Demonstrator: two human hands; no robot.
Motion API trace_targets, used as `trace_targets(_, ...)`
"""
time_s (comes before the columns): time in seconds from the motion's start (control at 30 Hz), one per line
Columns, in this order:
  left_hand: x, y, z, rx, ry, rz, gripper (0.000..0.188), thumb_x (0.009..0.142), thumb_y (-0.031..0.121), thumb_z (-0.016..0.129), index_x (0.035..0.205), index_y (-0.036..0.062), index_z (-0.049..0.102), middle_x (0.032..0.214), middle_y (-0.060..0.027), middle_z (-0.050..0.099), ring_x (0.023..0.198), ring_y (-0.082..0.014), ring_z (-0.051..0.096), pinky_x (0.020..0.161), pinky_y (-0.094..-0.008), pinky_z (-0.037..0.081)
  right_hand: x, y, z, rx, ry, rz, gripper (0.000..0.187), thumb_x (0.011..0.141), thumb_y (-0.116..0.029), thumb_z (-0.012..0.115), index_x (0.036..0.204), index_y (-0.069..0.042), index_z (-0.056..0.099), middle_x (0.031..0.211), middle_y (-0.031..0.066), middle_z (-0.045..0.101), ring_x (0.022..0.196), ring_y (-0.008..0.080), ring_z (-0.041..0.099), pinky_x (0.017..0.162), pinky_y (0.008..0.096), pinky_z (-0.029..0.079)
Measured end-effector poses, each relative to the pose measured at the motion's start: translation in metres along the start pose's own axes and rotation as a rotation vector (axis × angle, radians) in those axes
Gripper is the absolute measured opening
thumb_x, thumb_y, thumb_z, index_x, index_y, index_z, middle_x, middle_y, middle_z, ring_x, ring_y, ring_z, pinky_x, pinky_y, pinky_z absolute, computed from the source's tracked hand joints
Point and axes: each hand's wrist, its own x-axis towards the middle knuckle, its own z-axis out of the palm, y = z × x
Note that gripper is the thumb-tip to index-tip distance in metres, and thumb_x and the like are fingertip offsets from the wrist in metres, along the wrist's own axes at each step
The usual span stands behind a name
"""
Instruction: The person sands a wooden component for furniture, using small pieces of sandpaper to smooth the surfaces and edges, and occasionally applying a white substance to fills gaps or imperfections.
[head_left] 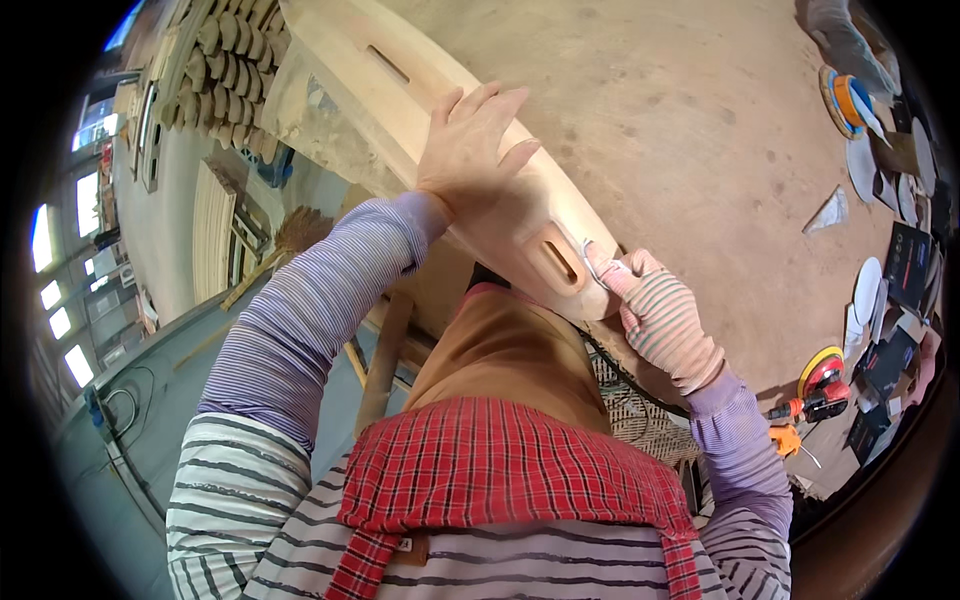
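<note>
While the left hand [470,145] lies flat and open on the plank [440,130], fingers spread and gripping nothing, the gloved right hand [660,320] is curled tight at the plank's near end, pinching a small pale scrap, probably sandpaper [592,262], against the wood beside the nearer slot [560,260]. The plank lies across the near left edge of the bench [680,130], its near end just in front of the person's chest.

Risks, as I judge them: the plank is held down by one palm only, so a hard rub at the end could make it pivot or slide along the bench; the scrap is small, so it may slip and the glove fingertips catch on the slot edge; the bare left hand could pick up a splinter if it slides.

Counts: one plank, two slots in it (the other [387,65] farther up), two sanders, one [822,380] near the right wrist, one [845,100] at the far right, several loose discs [866,290] along the bench's right edge; exact number unclear
</note>
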Motion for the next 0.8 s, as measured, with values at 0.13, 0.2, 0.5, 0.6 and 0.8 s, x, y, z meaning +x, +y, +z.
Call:
trace_targets(0.13,0.001,0.007,-0.003,-0.036,-0.017,0.027,0.056,0.093,0.036,0.055,0.141,0.0079,0.05,0.138,-0.0101,0.057,0.138,-0.0256,0.042,0.117,-0.0477,0.021,0.053,-0.002,0.004,-0.086,0.068,-0.086,0.049,0.088,-0.005,0.06,0.132,-0.026,0.057,0.092,0.0124,0.058,0.082,0.0306,0.06,0.069,0.0393,0.052)
trace_targets(0.2,0.001,0.001,-0.001,-0.02,-0.005,0.022,0.056,0.092,0.035,0.055,0.141,0.0072,0.05,0.138,-0.0112,0.057,0.137,-0.0259,0.043,0.117,-0.0471,0.022,0.064,-0.015,0.001,-0.089,-0.011,0.012,0.042,0.087,-0.008,0.062,0.126,-0.023,0.059,0.098,0.0128,0.059,0.087,0.0317,0.06,0.071,0.0394,0.052)
trace_targets(0.5,0.007,0.008,-0.003,-0.055,-0.017,0.04,0.056,0.093,0.036,0.056,0.141,0.0066,0.05,0.139,-0.0107,0.056,0.139,-0.0257,0.041,0.118,-0.0467,0.019,0.045,0.008,0.011,0.387,-0.018,0.319,0.047,0.085,-0.009,0.063,0.129,-0.025,0.06,0.101,0.0144,0.06,0.089,0.0316,0.061,0.074,0.0407,0.052)
trace_targets(0.6,-0.005,0.001,-0.003,-0.02,-0.039,0.001,0.056,0.094,0.037,0.055,0.141,0.0078,0.05,0.14,-0.0107,0.056,0.14,-0.0258,0.04,0.118,-0.0472,0.018,0.003,-0.016,0.011,-0.059,0.09,0.067,0.044,0.087,-0.01,0.061,0.129,-0.025,0.06,0.097,0.014,0.059,0.088,0.03,0.061,0.074,0.041,0.052)
trace_targets(0.8,0.005,0.008,-0.006,-0.003,-0.066,0.052,0.055,0.096,0.038,0.052,0.143,0.0093,0.048,0.141,-0.0102,0.055,0.14,-0.0274,0.039,0.118,-0.0475,0.017,-0.008,-0.026,0.027,-0.033,0.242,0.218,0.049,0.085,-0.006,0.059,0.13,-0.025,0.06,0.099,0.0139,0.059,0.09,0.032,0.062,0.075,0.042,0.053)
